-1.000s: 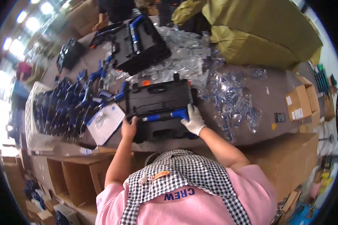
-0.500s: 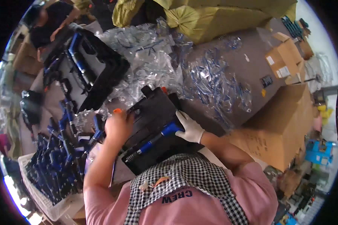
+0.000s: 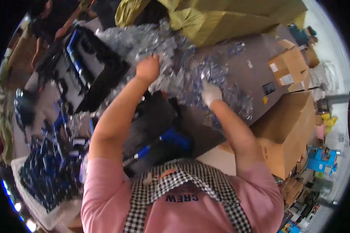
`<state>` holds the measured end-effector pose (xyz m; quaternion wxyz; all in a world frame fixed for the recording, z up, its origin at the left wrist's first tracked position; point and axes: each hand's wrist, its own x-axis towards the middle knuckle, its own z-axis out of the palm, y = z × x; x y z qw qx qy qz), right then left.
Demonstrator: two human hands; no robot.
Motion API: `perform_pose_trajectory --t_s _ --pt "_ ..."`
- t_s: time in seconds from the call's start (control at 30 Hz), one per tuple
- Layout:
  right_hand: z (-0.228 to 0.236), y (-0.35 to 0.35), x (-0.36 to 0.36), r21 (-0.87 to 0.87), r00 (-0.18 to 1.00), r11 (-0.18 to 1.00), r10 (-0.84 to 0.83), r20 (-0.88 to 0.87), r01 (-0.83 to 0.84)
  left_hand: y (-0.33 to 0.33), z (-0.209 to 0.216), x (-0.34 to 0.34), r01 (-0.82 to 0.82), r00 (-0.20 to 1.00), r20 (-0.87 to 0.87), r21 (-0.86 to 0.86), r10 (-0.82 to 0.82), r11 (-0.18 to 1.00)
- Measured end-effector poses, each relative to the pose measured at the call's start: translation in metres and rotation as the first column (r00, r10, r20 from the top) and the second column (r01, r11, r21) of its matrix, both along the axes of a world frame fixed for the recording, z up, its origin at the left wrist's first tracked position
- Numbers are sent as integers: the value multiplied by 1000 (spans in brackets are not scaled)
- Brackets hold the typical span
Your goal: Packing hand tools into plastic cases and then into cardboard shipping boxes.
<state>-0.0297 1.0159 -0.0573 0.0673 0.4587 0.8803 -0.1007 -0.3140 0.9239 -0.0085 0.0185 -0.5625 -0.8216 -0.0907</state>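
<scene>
My left hand (image 3: 148,69), bare, reaches over a heap of clear plastic bags (image 3: 136,42); its fingers are curled in, and whatever is in them is hidden. Farther right my right hand (image 3: 211,93), in a white glove, reaches down into blue-edged clear plastic bags (image 3: 229,83). Its fingertips are closed together at a bag, somewhat blurred. Before my apron lies an open black plastic case (image 3: 153,116). In its near half rests a blue and black tool (image 3: 175,138) with a silvery end, whose kind I cannot make out. Neither hand touches the case.
At left, a white basket (image 3: 21,186) holds many blue and black tools. Stacked black cases (image 3: 101,83) with another blue tool stand at the far left, near another person's arm (image 3: 68,21). A large open carton (image 3: 287,128) and a smaller carton (image 3: 287,66) are at right.
Both hands have left the case and moved away from me, my left to the clear bags and my right to the blue-edged ones. An orange bit seen at my left hand no longer shows.
</scene>
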Motion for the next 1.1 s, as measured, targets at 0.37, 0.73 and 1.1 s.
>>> perform_pose_trajectory --t_s 0.37,0.73,1.1 --pt "60 -95 3 -543 512 91 -235 -826 -835 -374 30 121 -45 935 337 -186 107 981" --pt "48 -195 -17 -207 448 404 713 -539 -891 -385 -43 181 -320 935 32 -345 352 882" --pt "37 -221 -20 172 190 279 894 -405 -945 -379 -45 184 -135 940 316 1 128 991"
